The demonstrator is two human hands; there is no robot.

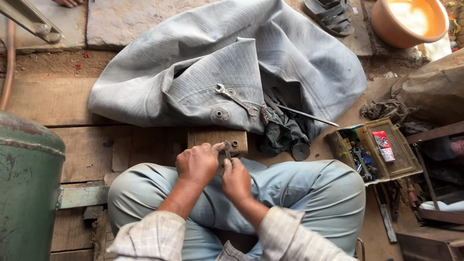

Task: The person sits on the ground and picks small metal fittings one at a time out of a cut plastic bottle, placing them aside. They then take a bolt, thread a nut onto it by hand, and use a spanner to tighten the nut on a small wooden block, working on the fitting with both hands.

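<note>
Hands close together over the wooden block [217,140] at the lap: left hand [197,164] pinning it, right hand [236,181] gripping a small metal tool [227,151], apparently mid-fitting; steady downward pressure seems needed next.

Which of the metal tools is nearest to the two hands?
The small dark tool upright on the wooden block, between left hand and right hand. The silver spanner and thin rod lie farther off on the grey rubber tube.

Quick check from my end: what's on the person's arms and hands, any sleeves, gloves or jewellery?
Both hands, left hand and right hand, are bare: no gloves, rings or watch visible. The forearms are uncovered. Pale checked shirt sleeves are pushed up toward the elbows, loose and rumpled.
</note>
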